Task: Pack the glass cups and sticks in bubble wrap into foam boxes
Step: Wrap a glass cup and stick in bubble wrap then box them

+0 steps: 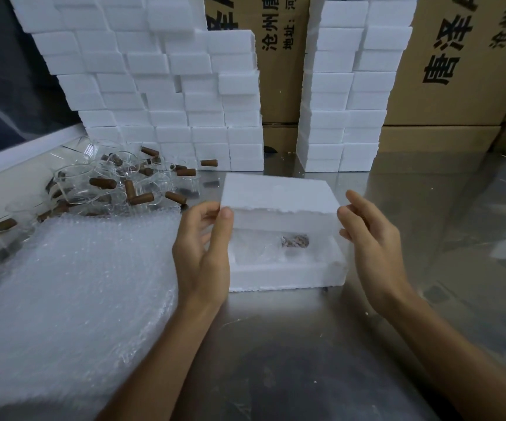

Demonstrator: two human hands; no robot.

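Observation:
A white foam box (285, 276) lies on the metal table in front of me. Inside its hollow sits a bubble-wrapped bundle (264, 249) with a brown stick end (295, 240) showing through. A foam lid (279, 192) hovers tilted over the box's far side. My left hand (204, 247) pinches the lid's left edge between thumb and fingers. My right hand (370, 235) holds the lid's right edge with thumb and fingers. Loose glass cups (78, 183) and brown sticks (141, 198) are heaped at the left.
A stack of bubble wrap sheets (72, 293) covers the near left of the table (306, 344). Walls of stacked white foam boxes (169, 95) stand behind, with a second stack (346, 95) to the right. Cardboard cartons (458, 71) rise at the back right.

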